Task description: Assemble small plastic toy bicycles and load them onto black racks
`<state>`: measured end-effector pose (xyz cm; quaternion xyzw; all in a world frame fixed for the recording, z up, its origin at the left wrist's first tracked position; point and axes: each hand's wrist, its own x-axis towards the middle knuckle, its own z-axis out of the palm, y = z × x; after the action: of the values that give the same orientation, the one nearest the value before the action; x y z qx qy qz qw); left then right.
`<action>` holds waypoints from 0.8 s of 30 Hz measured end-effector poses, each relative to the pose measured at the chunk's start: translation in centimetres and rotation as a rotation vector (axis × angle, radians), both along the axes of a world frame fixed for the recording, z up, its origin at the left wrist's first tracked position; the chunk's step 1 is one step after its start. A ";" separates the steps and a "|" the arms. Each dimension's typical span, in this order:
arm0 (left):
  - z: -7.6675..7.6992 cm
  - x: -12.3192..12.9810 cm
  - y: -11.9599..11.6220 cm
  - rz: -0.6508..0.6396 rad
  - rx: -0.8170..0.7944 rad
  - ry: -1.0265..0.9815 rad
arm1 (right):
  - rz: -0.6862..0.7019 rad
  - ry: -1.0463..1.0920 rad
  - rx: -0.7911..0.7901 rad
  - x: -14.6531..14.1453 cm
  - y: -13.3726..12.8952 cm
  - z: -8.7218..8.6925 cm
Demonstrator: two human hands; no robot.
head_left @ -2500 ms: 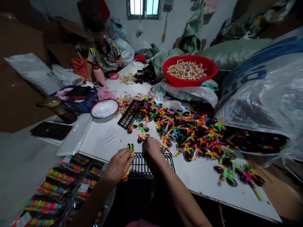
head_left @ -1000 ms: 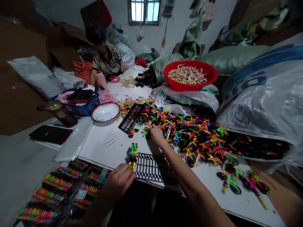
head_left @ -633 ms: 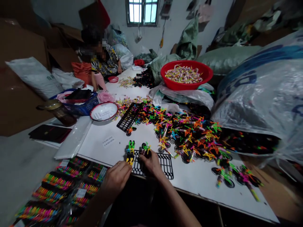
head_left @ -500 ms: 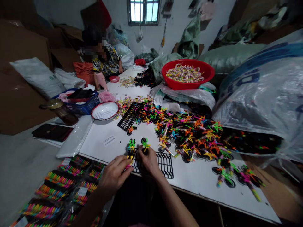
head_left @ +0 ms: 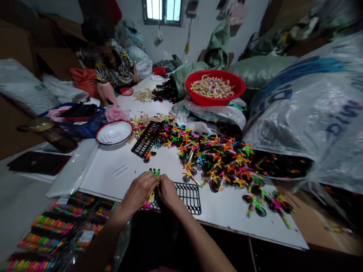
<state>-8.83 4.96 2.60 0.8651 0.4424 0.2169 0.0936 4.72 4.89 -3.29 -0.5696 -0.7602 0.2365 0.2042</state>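
A black plastic grid tray point(head_left: 189, 199) lies at the table's front edge. Small coloured toy bikes stand at its left end, with a pink one point(head_left: 146, 205) beside my left hand point(head_left: 140, 192). My right hand point(head_left: 169, 193) is against my left hand over the tray, fingers pinched together. Between the fingertips shows a green toy bike point(head_left: 154, 172), which both hands seem to grip; the fingers partly hide it. Just right of the tray spreads a large heap of toy bikes point(head_left: 218, 162) with black wheels, some bearing candy-like tubes.
A second black grid tray point(head_left: 146, 139) leans on the heap. At left are an enamel bowl point(head_left: 114, 133), a blue basket point(head_left: 85, 128) and a jar point(head_left: 53, 134). A red basin point(head_left: 195, 94) holds small tubes. Packed bikes point(head_left: 51, 226) lie lower left. Another person point(head_left: 117, 68) sits across.
My right hand has brought the green toy bike left to the row on the tray. My left hand has moved up to meet it. The whole view has shifted slightly.
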 end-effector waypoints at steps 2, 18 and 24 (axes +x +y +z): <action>-0.3 -0.3 -0.3 -0.033 0.019 -0.007 | 0.062 0.083 -0.012 1.2 -0.5 0.3; -0.3 -1.9 -2.5 -0.010 0.081 -0.019 | -0.318 0.386 -0.137 6.6 0.0 2.2; -1.0 -2.7 0.8 0.137 0.137 0.004 | -0.361 0.919 -0.283 3.2 -2.5 2.2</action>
<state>-11.49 5.72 1.57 0.8377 0.4847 0.2509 0.0184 7.97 2.34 -1.04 -0.5509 -0.4422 0.5240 0.4759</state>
